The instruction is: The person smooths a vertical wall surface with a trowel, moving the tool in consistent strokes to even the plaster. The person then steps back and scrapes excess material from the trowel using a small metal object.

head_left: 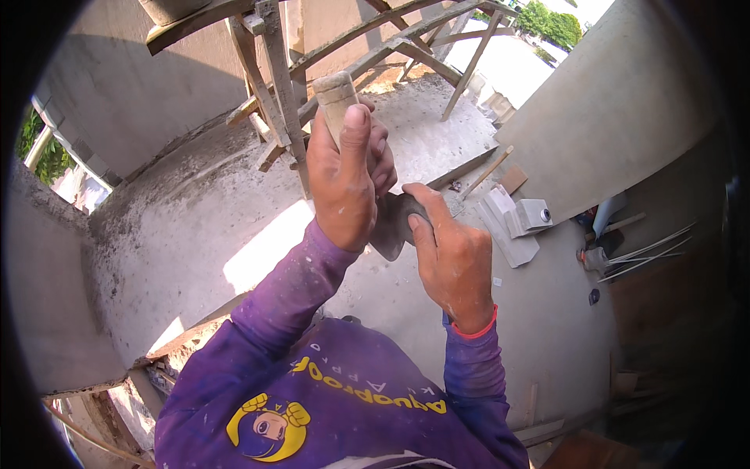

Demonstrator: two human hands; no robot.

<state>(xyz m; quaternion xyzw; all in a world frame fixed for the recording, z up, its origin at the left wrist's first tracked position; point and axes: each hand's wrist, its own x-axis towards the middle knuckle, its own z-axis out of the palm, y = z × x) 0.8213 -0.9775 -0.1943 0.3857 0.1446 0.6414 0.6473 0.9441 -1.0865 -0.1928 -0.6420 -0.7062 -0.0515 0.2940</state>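
My left hand is wrapped round the pale, worn wooden handle of a trowel, the thumb lying along it and the handle's end pointing up and away from me. Below that fist the dark grey trowel blade slants down between my hands. My right hand pinches the blade's side between thumb and forefinger; its other fingers are mostly hidden. Both hands are held up in front of my chest. Pale specks mark the skin and purple sleeves.
Wooden scaffolding stands ahead, on a rough concrete slab. Right of my hands, white blocks and a stick lie on the floor. Tools and thin rods lie farther right, beside a curved grey wall.
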